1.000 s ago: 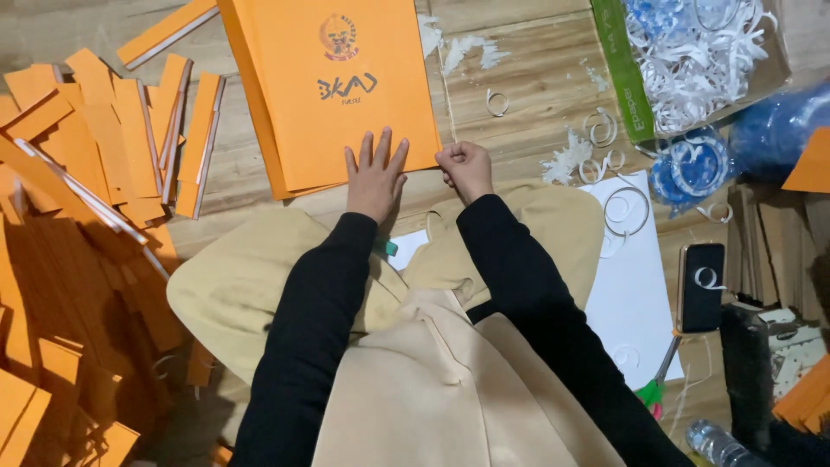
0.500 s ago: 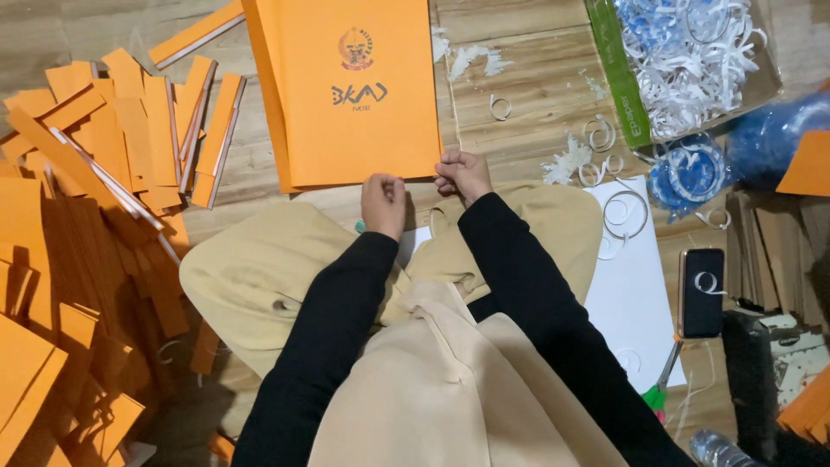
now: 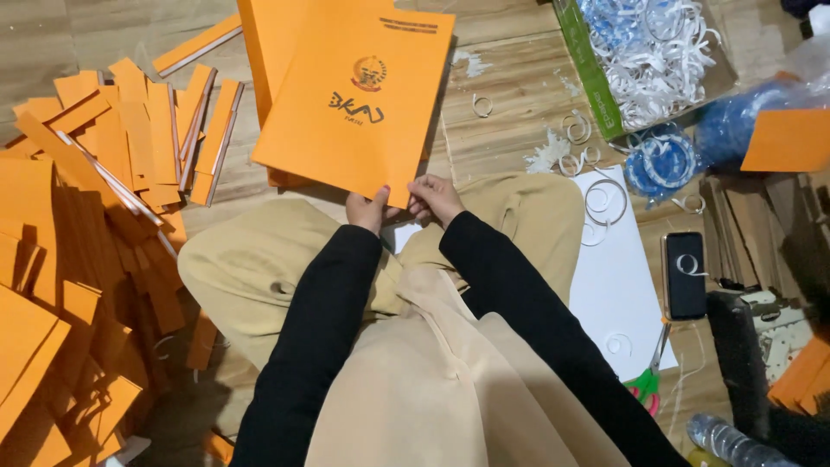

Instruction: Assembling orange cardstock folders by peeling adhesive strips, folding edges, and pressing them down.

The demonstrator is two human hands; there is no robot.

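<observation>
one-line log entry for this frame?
left hand: grips orange folder near edge | right hand: pinches same edge | folder: tilted above stack | side: orange strips to person's left

Matt orange card folder (image 3: 354, 95); wood floor (image 3: 510, 95)

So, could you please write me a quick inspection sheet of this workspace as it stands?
Surface: wooden floor, person seated on it.
Job's things: orange folder, lifted at its near edge.
Clutter: orange strips; white paper curls in a box; white sheet; phone; scissors; plastic bottle.
Grippers: left hand and right hand pinch the folder's edge.
Cables: nothing seen.
Surroundings: blue plastic bag.
</observation>
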